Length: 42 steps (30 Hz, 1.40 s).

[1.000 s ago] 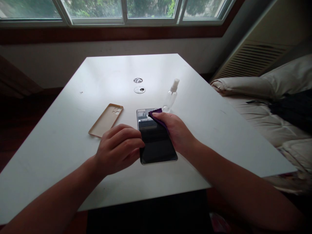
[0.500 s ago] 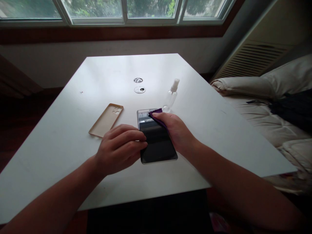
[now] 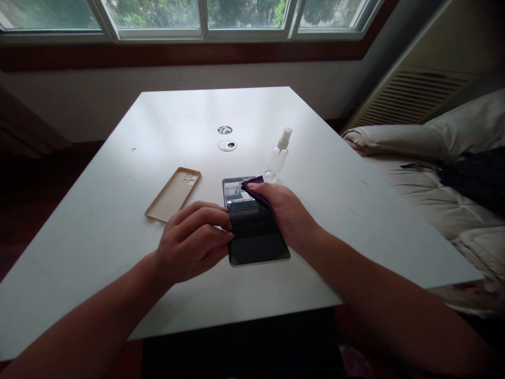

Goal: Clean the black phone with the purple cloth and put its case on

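Fingers of the right hand [image 3: 290,213] pinched the cloth [image 3: 252,180] against the phone [image 3: 256,234]; the left hand's [image 3: 189,239] curled at its left edge, grip unclear. Light, even pressure suited.

Both hands [image 3: 195,239] are bare, as are the forearms [image 3: 106,321], which broaden further back.

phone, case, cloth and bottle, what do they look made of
Phone: likely glossy glass in front, with sharp reflections; its pale rim could be metal or plastic.
Case: probably smooth moulded plastic or silicone, with thin raised edges and camera cutouts.
Cloth: dull purple fabric, thin and folded; fibre unclear.
Bottle: see-through, shiny, likely plastic, though glass is possible; white spray top probably plastic.
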Each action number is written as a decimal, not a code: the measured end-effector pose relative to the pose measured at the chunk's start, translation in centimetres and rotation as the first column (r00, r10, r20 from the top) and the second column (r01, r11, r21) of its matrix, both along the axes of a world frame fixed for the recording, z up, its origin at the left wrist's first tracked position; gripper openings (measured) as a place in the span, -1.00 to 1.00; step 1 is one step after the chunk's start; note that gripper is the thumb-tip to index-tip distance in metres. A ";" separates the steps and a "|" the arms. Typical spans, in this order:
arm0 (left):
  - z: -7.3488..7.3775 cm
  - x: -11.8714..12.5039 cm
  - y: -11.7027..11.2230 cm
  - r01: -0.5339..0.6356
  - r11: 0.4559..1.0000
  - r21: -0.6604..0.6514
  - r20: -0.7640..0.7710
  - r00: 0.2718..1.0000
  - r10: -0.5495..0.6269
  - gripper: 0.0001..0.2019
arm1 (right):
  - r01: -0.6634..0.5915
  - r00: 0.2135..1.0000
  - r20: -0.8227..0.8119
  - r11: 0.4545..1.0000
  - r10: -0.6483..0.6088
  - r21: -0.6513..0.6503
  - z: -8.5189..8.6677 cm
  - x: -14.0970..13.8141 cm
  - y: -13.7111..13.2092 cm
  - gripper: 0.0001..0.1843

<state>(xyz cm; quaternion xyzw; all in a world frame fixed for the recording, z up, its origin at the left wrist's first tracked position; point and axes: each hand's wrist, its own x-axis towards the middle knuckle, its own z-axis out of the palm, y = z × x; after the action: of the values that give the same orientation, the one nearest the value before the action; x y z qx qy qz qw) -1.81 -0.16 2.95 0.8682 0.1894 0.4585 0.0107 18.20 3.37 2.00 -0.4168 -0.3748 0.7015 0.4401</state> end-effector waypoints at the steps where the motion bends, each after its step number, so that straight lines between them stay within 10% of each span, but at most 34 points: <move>1: 0.0 0.0 0.0 -0.001 1.000 0.003 0.000 1.000 0.001 -0.81 | 0.000 1.000 -0.001 1.000 0.000 0.002 0.0 0.0 0.0 -0.76; 17: 0.0 0.0 0.0 -0.011 1.000 0.014 0.021 1.000 0.010 -0.84 | -0.015 0.998 -0.067 1.000 0.013 -0.022 -0.6 0.1 0.2 -0.76; 33: -0.6 0.6 0.4 0.106 0.981 -0.161 -0.409 0.898 -0.164 -0.37 | -0.085 0.996 -0.003 0.996 0.085 0.014 -1.4 0.0 0.1 -0.75; 42: -0.3 0.7 0.4 0.113 0.983 -0.144 -0.460 0.872 -0.167 -0.53 | -0.112 0.987 -0.117 0.994 0.111 -0.003 -2.2 -0.5 0.2 -0.71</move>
<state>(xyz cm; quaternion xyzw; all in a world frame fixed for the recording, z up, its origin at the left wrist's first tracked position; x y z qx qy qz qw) -1.13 0.26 2.65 0.9628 0.1484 0.2210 0.0467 17.68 3.53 -0.16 -0.3556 -0.3679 0.7498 0.4195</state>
